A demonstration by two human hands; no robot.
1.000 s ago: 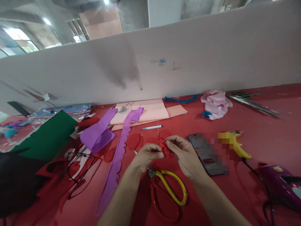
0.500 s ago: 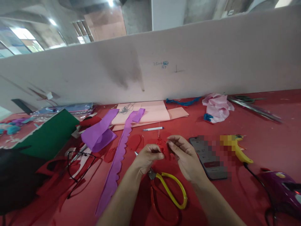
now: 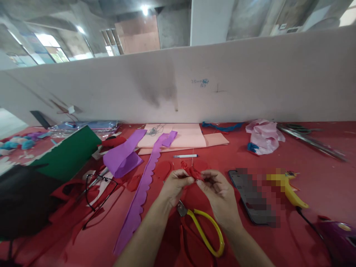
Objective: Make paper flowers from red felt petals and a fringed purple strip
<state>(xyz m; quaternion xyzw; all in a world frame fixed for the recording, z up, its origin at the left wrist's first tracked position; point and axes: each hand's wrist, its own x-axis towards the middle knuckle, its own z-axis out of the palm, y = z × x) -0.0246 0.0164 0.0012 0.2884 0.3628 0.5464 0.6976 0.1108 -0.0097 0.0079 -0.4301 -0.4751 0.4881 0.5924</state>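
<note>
My left hand (image 3: 175,185) and my right hand (image 3: 218,191) meet at the middle of the red table. Between the fingertips of both hands is a small, crumpled red fabric piece (image 3: 195,173), partly hidden by the fingers. Thin wire-like stems stick up just behind it. Below the hands lie scissors (image 3: 209,226) with one yellow and one red handle; the left hand covers most of their blades. Red oval pieces (image 3: 162,170) and a white pen (image 3: 185,156) rest beyond the hands. A scalloped purple strip (image 3: 141,196) runs along the left forearm.
To the right are a phone (image 3: 249,196), a partly blurred yellow glue gun (image 3: 292,191) and a purple device (image 3: 338,237). Eyeglasses (image 3: 97,200), a green board (image 3: 66,150) and a black object (image 3: 25,204) stand left. Pink sheets (image 3: 186,135) lie before a white partition (image 3: 236,81).
The camera view has tilted and shifted, so the scene sits lower and further right. My right hand's fingers have closed in on the red fabric piece beside the left fingertips.
</note>
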